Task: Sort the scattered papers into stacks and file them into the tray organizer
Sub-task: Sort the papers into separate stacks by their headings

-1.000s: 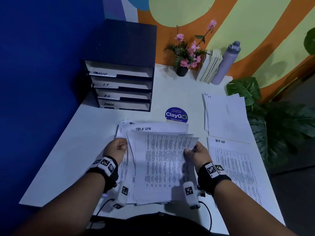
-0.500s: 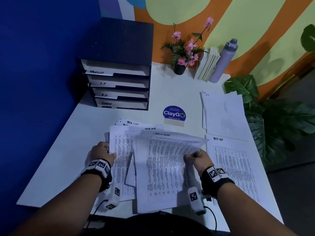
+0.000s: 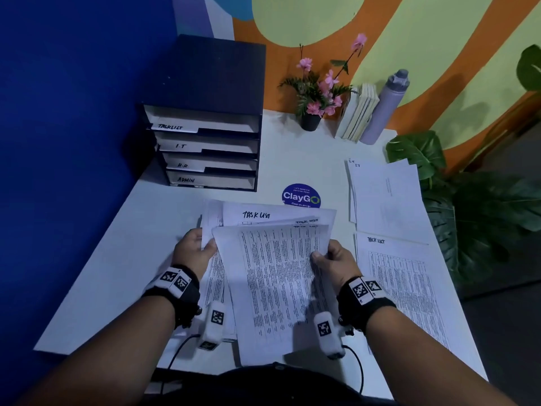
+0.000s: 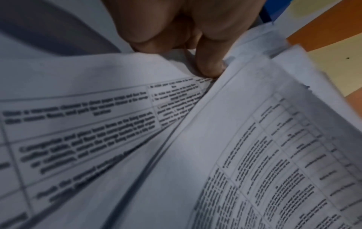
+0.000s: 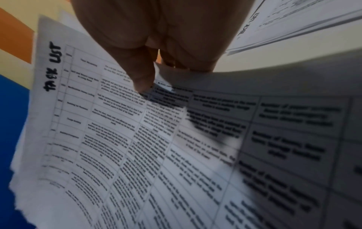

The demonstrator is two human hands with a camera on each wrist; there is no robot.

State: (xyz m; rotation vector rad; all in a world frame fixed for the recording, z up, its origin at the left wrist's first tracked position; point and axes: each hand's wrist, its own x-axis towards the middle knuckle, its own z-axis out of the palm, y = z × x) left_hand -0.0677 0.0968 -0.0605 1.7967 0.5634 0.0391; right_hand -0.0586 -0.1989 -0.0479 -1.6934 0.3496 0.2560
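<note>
Both hands hold a loose bundle of printed sheets above the near edge of the white table; the pages are thin white paper covered in ruled tables of small black type, fanned unevenly so several top edges marked "TASK LIST" in black marker show behind one another. The left hand grips the bundle's left edge, its fingers curled round the sheets; the left wrist view shows a fingertip pressed between two curving pages. The right hand pinches the right edge of the front sheet, thumb on the printed face and fingers behind; in the right wrist view the thumb bears down on the page, which bows under it.

The tray organizer stands at the far left of the table against the blue wall; it is a dark, boxy case with four pale shelves labelled TASKLIST, I.T, H.R and ADMIN. Two flat stacks lie to the right: an I.T stack farther back, and a task list stack just in front of it; a round blue ClayGo sticker sits between organizer and bundle.
</note>
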